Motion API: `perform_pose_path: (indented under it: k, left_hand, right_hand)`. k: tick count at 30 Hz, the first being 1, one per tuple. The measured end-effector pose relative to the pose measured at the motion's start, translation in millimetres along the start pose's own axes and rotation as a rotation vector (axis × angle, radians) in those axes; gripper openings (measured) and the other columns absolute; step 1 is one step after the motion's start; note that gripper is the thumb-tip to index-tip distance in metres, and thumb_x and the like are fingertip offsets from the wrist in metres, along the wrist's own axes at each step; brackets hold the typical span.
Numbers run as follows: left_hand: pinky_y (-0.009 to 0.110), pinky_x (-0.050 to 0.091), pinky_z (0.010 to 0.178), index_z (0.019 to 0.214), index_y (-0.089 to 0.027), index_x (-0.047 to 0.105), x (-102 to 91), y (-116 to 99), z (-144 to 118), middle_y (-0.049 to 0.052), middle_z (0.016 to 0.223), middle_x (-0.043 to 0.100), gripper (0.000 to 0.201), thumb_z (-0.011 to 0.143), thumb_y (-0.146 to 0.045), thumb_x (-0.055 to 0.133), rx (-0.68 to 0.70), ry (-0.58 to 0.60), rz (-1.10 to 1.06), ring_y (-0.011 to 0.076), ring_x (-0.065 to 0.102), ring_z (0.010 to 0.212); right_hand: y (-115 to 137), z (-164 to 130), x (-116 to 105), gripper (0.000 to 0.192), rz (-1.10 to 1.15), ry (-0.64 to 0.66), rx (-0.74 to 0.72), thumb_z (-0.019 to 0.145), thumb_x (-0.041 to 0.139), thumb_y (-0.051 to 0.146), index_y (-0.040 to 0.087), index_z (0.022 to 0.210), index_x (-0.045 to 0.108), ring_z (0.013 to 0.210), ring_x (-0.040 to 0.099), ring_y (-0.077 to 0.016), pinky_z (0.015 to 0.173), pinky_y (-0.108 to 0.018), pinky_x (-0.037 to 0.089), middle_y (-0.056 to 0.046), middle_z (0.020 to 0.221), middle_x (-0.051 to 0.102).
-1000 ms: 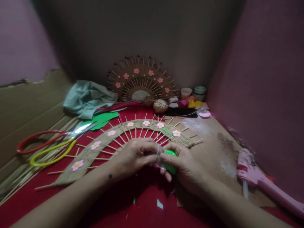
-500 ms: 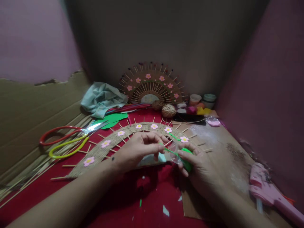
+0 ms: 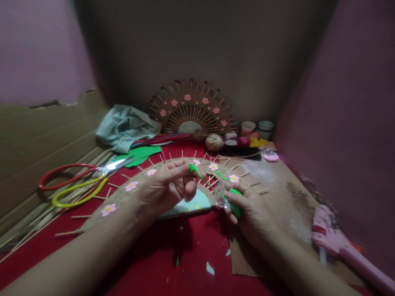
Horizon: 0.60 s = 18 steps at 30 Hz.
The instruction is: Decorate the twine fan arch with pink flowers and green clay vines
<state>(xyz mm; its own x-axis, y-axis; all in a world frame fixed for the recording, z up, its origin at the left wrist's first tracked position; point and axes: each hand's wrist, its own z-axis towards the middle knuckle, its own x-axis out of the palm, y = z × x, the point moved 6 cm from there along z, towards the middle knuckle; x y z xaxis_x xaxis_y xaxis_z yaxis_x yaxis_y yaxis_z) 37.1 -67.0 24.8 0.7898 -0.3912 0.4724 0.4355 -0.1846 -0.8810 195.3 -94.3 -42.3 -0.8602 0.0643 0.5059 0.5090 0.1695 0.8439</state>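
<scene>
Between thumb and fingertips, my left hand [image 3: 174, 179] pinches the end of a thin strand of green clay [image 3: 205, 179]. That strand runs down to a green clay lump [image 3: 236, 205], partly in clear plastic wrap [image 3: 219, 197], which my right hand [image 3: 249, 209] grips. Under both hands lies a half-round fan shape woven from twine [image 3: 119, 199], with thin sticks poking out around it. Pink clay flowers [image 3: 131, 186] with yellow centres sit along its band, and a short green strand [image 3: 221, 175] lies between two of them. A pale blue half-disc [image 3: 185, 204] is at its base.
Scissors [image 3: 75, 185] with red and yellow handles lie left, by green sheets [image 3: 140, 155]. A finished-looking fan [image 3: 187, 109] stands at the back behind a twine ball [image 3: 214, 142]. Cloth [image 3: 128, 127] is back left, small tubs [image 3: 264, 128] back right. A pink glue gun [image 3: 327, 234] rests right.
My left hand has risen and moved left, drawing the green strand out longer from the lump. My right hand keeps its grip. The whole view has shifted slightly.
</scene>
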Motion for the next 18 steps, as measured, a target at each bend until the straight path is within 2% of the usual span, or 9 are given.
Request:
perform_pose_path:
  k: [5,8,12,16,18]
  left_hand:
    - [0.017,0.043,0.047,0.077,-0.016,0.064,-10.0,-1,-2,-0.002,0.071,0.061,0.006,0.074,-0.021,0.065,-0.031,-0.094,-0.192,0.0020,0.043,0.045]
    - [0.016,0.045,0.050,0.077,-0.015,0.062,-7.0,-1,-2,-0.004,0.069,0.058,0.014,0.069,-0.019,0.072,-0.020,-0.036,-0.242,0.0022,0.046,0.048]
    - [0.016,0.044,0.049,0.080,-0.015,0.060,1.5,-1,-3,-0.005,0.067,0.054,0.029,0.061,-0.018,0.081,-0.023,0.039,-0.216,0.0035,0.048,0.050]
    - [0.013,0.041,0.049,0.080,-0.014,0.061,1.6,3,-3,-0.003,0.069,0.057,0.028,0.060,-0.013,0.081,-0.057,-0.013,-0.088,0.0029,0.050,0.052]
    - [0.012,0.038,0.047,0.077,-0.013,0.062,0.8,6,-2,-0.002,0.067,0.057,0.023,0.063,-0.014,0.080,-0.066,-0.024,-0.036,0.0029,0.049,0.052]
  right_hand:
    - [1,-1,1,0.035,0.010,-0.001,0.015,0.059,0.077,0.022,0.019,0.082,0.051,0.040,0.048,-0.0069,0.030,-0.014,0.031,0.003,0.056,0.059]
    - [2,-1,2,0.033,0.017,0.016,0.024,0.059,0.076,0.022,0.018,0.081,0.052,0.041,0.049,-0.0073,0.031,-0.014,0.032,0.001,0.059,0.061]
    - [5,-2,4,0.033,0.038,0.021,0.014,0.055,0.076,0.021,0.018,0.080,0.055,0.041,0.051,-0.0085,0.031,-0.016,0.033,0.002,0.060,0.062]
    - [17,-6,7,0.030,0.072,0.034,-0.020,0.052,0.077,0.018,0.017,0.075,0.058,0.043,0.051,-0.0096,0.033,-0.017,0.035,0.002,0.057,0.060]
    - [29,-7,3,0.028,0.077,-0.019,-0.064,0.050,0.078,0.017,0.017,0.072,0.060,0.046,0.053,-0.0097,0.037,-0.019,0.039,0.003,0.059,0.061]
